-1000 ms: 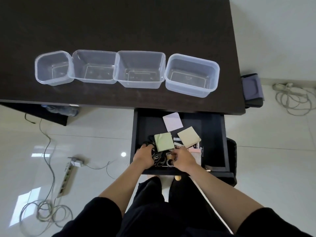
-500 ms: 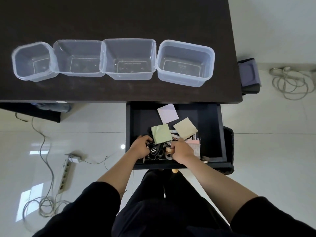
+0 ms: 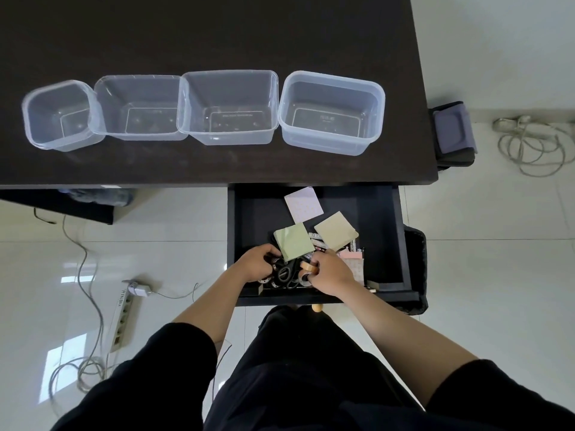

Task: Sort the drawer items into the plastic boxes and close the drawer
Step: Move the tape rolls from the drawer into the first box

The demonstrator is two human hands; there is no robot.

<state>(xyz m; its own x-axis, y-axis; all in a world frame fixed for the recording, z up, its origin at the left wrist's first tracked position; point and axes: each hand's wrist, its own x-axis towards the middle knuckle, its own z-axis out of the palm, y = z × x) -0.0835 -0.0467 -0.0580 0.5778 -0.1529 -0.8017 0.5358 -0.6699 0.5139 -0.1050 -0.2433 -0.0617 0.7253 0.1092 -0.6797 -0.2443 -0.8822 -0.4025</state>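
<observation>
Little moved since 0.5 s ago: both hands still in drawer (image 3: 245, 213). L hand (image 3: 255, 267) curled on black items; R hand (image 3: 329, 272) pinches tape roll (image 3: 308, 267). Boxes (image 3: 230, 105) on table (image 3: 202, 35).

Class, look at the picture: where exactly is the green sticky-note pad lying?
The green sticky-note pad lies in the open drawer, left of the yellow pad, just beyond the black scissors, between the two hands.
</observation>
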